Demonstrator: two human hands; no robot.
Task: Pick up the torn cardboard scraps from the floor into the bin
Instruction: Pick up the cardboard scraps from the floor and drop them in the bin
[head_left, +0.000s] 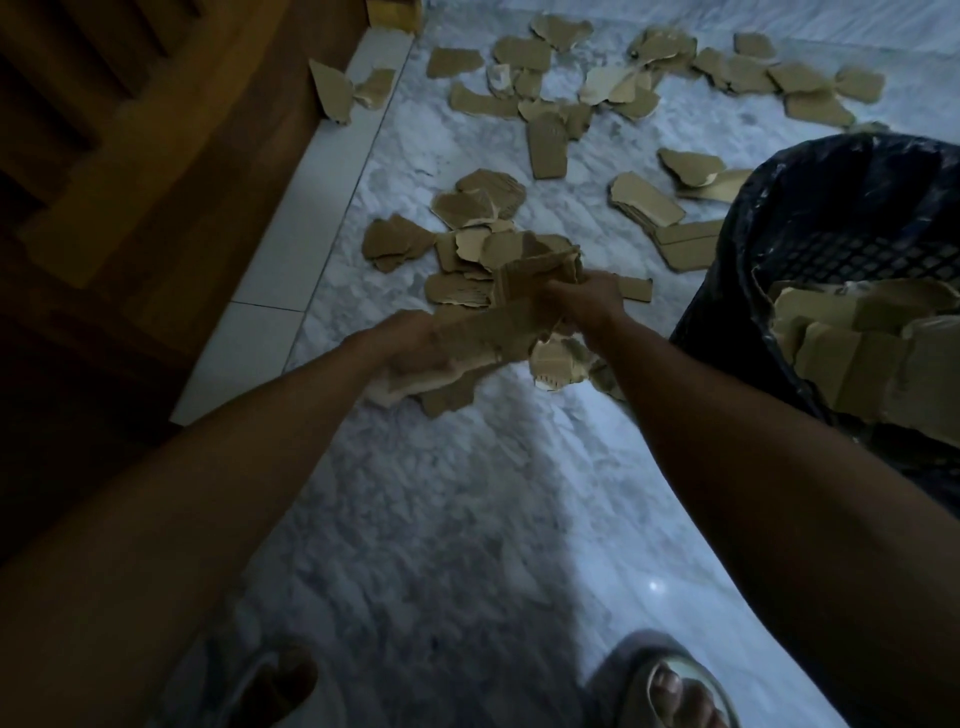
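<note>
Marble floor (467, 519), pale and glossy, with a wooden door (130, 156) beyond our left hand (410, 343). Bin (831, 218), dark-lined, stands just beside our right hand (587, 296) and already holds some cardboard. Scraps (519, 104) lie scattered ahead of both hands, more heaped right under them. Both hands curl round one bundle of torn pieces (514, 312), gripping it at either end. We judge it light, stiff, ragged-edged; loose pieces may slip, so squeeze from both sides.
</note>
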